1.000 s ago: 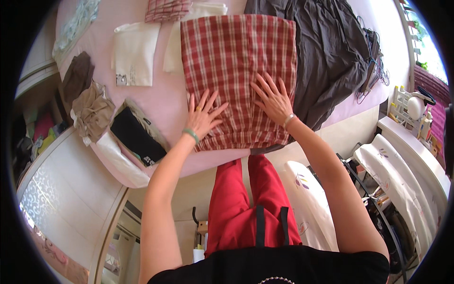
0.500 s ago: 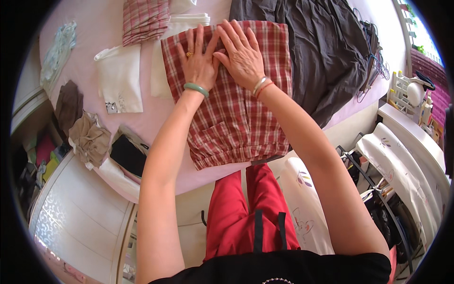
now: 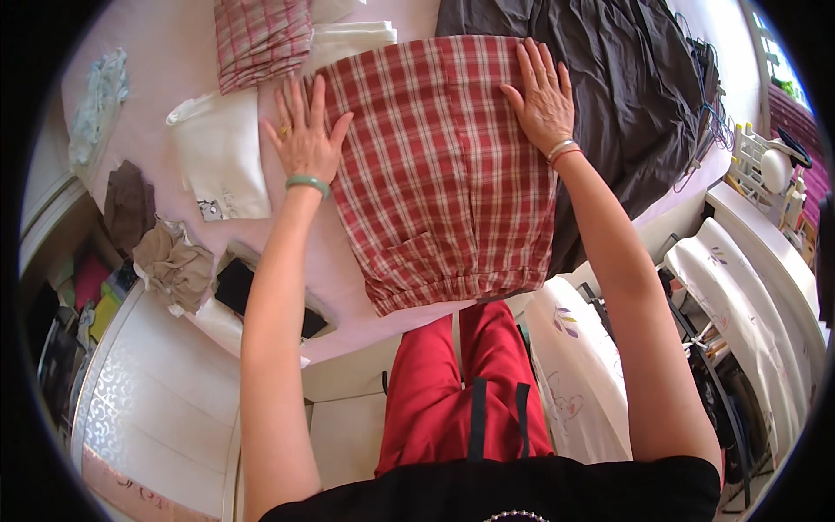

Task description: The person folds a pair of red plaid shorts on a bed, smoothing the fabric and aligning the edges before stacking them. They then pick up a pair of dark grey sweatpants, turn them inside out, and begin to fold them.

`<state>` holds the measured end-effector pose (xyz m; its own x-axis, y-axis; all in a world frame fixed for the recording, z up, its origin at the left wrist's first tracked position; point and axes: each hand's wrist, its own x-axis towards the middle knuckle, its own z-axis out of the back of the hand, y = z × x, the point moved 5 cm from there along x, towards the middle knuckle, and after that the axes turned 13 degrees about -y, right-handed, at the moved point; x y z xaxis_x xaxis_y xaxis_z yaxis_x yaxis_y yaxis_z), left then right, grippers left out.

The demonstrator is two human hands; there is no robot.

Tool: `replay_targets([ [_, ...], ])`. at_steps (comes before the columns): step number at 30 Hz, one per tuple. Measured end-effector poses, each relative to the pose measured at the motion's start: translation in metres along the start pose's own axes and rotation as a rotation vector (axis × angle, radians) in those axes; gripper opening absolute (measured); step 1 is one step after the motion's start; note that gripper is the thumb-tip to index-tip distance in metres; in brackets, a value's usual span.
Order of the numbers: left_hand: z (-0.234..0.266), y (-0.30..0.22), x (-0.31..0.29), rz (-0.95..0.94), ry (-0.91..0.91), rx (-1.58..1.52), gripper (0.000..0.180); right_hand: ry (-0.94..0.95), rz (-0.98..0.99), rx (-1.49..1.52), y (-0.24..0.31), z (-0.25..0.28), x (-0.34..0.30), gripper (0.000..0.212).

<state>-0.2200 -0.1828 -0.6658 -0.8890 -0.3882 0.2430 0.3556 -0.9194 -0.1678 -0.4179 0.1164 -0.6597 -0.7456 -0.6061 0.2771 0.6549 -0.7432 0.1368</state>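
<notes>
Red plaid pants [image 3: 417,165] with a gathered elastic waistband lie folded flat on the pink bed sheet [image 3: 287,270], waistband toward me. My left hand [image 3: 306,130], with a green bangle at its wrist, rests open at the left edge of the pants near the far end. At the far right corner, my right hand [image 3: 546,100] lies open with fingers stretched, partly over the plaid cloth. Neither hand grips anything. A dark grey crumpled cloth [image 3: 609,113] spreads just right of the pants, running partly under their edge.
Left of the pants are a folded white garment [image 3: 226,161], a pink plaid folded garment [image 3: 263,43], brown crumpled cloth [image 3: 174,261] and a pale blue garment [image 3: 97,113]. Wire hangers [image 3: 709,113] lie at the bed's right edge. A white cabinet [image 3: 156,374] stands lower left.
My hands have moved apart from the middle of the pants' far end, the left one to the left edge and the right one to the right corner. The plaid cloth looks smoother.
</notes>
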Motion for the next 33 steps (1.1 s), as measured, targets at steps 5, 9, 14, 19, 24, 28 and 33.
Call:
replay_targets([
  [5, 0.035, -0.005, -0.007, 0.155, -0.054, -0.140, 0.070, -0.130, -0.186, -0.028, -0.006, 0.028, -0.003, 0.068],
  [9, 0.036, -0.078, 0.001, 0.058, -0.046, -0.288, 0.063, -0.046, -0.063, 0.166, 0.071, 0.034, 0.015, 0.071],
  [14, 0.000, -0.113, -0.012, -0.049, 0.075, -0.169, 0.061, 0.044, 0.000, 0.179, 0.112, -0.006, 0.012, 0.075],
  [19, -0.004, -0.081, -0.024, -0.116, 0.031, -0.222, 0.062, -0.034, 0.023, 0.101, 0.047, -0.008, -0.010, 0.074],
  [24, 0.018, -0.044, -0.052, -0.065, 0.051, -0.107, 0.061, -0.015, 0.006, -0.050, -0.008, 0.016, -0.042, 0.070],
  [28, 0.057, -0.028, -0.095, 0.009, 0.032, -0.067, 0.060, 0.063, -0.015, -0.051, 0.003, 0.063, -0.066, 0.071],
  [33, 0.058, -0.141, -0.103, -0.380, 0.254, -0.358, 0.064, 0.332, 0.144, 0.238, 0.115, 0.070, -0.102, 0.078],
])
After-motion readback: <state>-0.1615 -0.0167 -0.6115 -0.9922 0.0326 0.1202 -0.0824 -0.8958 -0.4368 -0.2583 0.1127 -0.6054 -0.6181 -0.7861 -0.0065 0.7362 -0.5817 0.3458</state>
